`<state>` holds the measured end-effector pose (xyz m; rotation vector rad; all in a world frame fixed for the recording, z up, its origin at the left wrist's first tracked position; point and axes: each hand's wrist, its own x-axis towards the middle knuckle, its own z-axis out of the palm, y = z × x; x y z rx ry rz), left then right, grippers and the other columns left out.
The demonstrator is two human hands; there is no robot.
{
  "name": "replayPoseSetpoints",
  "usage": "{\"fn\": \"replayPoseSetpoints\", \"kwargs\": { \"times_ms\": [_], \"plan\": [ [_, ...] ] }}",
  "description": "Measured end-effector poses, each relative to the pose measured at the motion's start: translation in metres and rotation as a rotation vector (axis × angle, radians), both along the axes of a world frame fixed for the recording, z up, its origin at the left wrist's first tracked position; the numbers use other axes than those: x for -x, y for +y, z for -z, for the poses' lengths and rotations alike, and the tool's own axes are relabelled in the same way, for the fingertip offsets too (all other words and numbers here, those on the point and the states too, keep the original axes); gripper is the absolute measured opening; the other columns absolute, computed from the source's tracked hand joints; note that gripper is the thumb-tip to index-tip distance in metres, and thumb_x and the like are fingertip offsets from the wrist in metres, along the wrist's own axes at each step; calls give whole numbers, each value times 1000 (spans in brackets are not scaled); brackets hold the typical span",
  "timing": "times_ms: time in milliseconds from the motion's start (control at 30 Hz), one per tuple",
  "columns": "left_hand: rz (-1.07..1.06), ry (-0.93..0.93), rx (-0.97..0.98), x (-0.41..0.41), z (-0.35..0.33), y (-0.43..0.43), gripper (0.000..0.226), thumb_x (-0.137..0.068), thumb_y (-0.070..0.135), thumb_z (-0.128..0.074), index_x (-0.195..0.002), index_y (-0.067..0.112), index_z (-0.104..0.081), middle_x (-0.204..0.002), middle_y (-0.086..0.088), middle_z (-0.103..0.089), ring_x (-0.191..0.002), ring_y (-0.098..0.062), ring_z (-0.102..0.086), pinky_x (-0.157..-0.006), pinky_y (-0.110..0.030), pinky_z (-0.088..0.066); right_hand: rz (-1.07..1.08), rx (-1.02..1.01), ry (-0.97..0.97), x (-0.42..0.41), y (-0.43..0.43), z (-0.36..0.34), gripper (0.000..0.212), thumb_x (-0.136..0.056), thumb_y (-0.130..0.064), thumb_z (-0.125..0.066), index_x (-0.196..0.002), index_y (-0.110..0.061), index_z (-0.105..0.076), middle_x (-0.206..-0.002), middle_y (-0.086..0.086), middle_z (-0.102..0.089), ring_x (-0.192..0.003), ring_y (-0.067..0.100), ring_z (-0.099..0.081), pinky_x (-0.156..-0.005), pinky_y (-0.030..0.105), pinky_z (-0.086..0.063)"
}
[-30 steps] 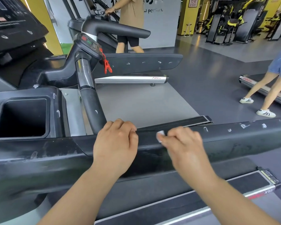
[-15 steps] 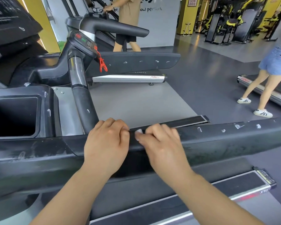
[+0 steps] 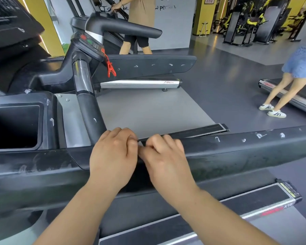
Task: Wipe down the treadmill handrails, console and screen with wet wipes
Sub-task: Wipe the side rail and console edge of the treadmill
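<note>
Head view. My left hand and right hand lay on the black handrail, both curled. A half-second earlier a small gap separated them; now the fingertips met around a white sliver of wet wipe, pinched by the right hand; whether the left gripped it I could not tell. The neighbouring treadmill bore red "Fitness" lettering on its silver side rail; the wall text was only partly legible.

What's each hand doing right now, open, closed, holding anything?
Left hand: curled closed over the black handrail, fingertips beside the wipe.
Right hand: closed, pinching a small white wipe against the handrail.
</note>
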<state>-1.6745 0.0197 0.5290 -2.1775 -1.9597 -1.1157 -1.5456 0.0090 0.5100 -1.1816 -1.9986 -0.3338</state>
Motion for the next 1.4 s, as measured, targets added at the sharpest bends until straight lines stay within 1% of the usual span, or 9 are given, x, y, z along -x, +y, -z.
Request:
{"fn": "replayPoseSetpoints", "kwargs": {
  "times_ms": [267,400,567,667,833,933,1100,1233,1400],
  "plan": [
    [14,-1,6,1,-2,-3,58,-78,40,-13,-85,16,-65,-83,3,-62,-83,-21,-49,-70,-26,-32,237,17,51,-109,16,10,22,-72,-3,-61,-86,-12,-76,-74,8,-59,-61,33,-57,-63,36,-35],
    [23,-5,41,-11,-5,0,66,-73,45,-8,-92,18,-64,-95,3,-62,-92,-21,-49,-80,-30,-38,174,12,164,-72,17,-5,11,-77,-10,-65,-78,-15,-75,-69,4,-56,-57,29,-52,-62,34,-39],
    [117,-3,136,-36,-11,3,48,-88,36,-20,-109,21,-60,-111,6,-58,-106,-15,-47,-89,-21,-31,27,-27,48,-22,13,-1,22,-79,-12,-44,-69,-15,-63,-71,1,-51,-59,25,-47,-62,30,-21],
    [122,71,120,-37,-6,2,64,-78,46,-9,-105,24,-62,-107,8,-60,-102,-15,-49,-88,-25,-35,85,16,30,-66,18,6,20,-85,-18,-51,-81,-20,-71,-73,-1,-49,-64,23,-48,-65,28,-17],
    [102,92,173,-40,-8,1,75,-71,50,0,-106,27,-62,-109,10,-59,-104,-13,-46,-93,-27,-36,265,41,83,-135,24,12,18,-76,-6,-63,-84,-15,-76,-72,5,-58,-60,32,-56,-65,35,-34],
    [125,85,196,-54,-13,2,62,-79,45,-8,-111,28,-59,-114,12,-55,-109,-10,-43,-95,-28,-36,170,29,193,-111,21,1,12,-79,-10,-65,-79,-16,-75,-69,4,-57,-56,29,-54,-59,36,-42],
    [151,67,178,-68,-10,6,60,-79,42,-11,-108,23,-60,-111,7,-57,-105,-13,-45,-93,-26,-34,68,-46,61,-53,6,10,22,-83,-15,-47,-77,-15,-68,-74,0,-54,-62,23,-48,-63,30,-21],
    [164,44,130,-62,-5,7,73,-73,48,-4,-101,21,-66,-104,5,-61,-98,-17,-48,-88,-18,-29,115,-69,54,-104,12,17,18,-83,-12,-60,-89,-22,-73,-76,-2,-55,-65,22,-51,-66,33,-28],
    [122,98,117,-65,-5,4,76,-73,48,-1,-103,22,-66,-104,4,-61,-95,-18,-45,-85,-19,-27,288,-31,84,-166,20,17,27,-87,-23,-49,-87,-18,-76,-75,3,-59,-62,30,-55,-68,35,-31]
  ]
}}
